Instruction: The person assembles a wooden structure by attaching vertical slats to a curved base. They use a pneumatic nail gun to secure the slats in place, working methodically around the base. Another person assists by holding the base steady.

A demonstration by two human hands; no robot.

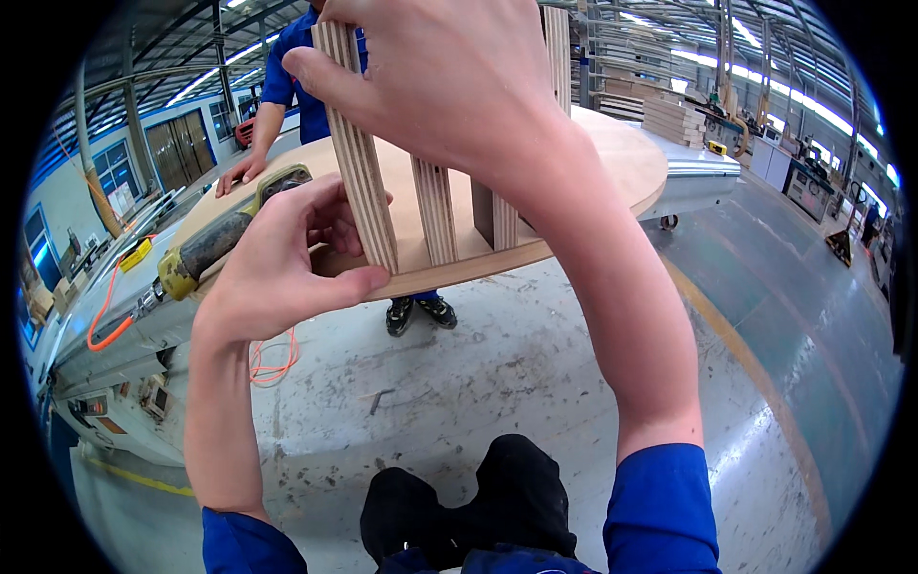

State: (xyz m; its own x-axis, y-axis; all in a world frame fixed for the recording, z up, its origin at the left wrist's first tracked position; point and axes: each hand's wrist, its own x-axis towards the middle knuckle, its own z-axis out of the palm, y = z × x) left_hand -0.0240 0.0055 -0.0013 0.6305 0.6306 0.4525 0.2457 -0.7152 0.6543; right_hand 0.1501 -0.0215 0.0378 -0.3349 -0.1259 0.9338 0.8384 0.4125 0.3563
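A plywood strip (359, 158) stands on edge near the front rim of a round wooden board (626, 167), leaning slightly. My left hand (282, 253) grips its foot, fingers curled behind it and the thumb at the board's rim. My right hand (440, 81) closes over the strip's upper end; most of its fingertips are hidden. Two more upright plywood pieces, a middle one (436, 210) and a right one (502, 225), stand beneath my right forearm. Just beyond my left hand lies a yellow and black air tool (206, 244), joined to an orange hose (113, 330).
Across the board stands a co-worker in blue (316, 105), one hand (241, 172) resting on it. A metal-edged bench (693, 165) supports the board. Stacked wooden pieces (674, 121) sit at the back right. Orange hose (277, 362) also coils low on the left.
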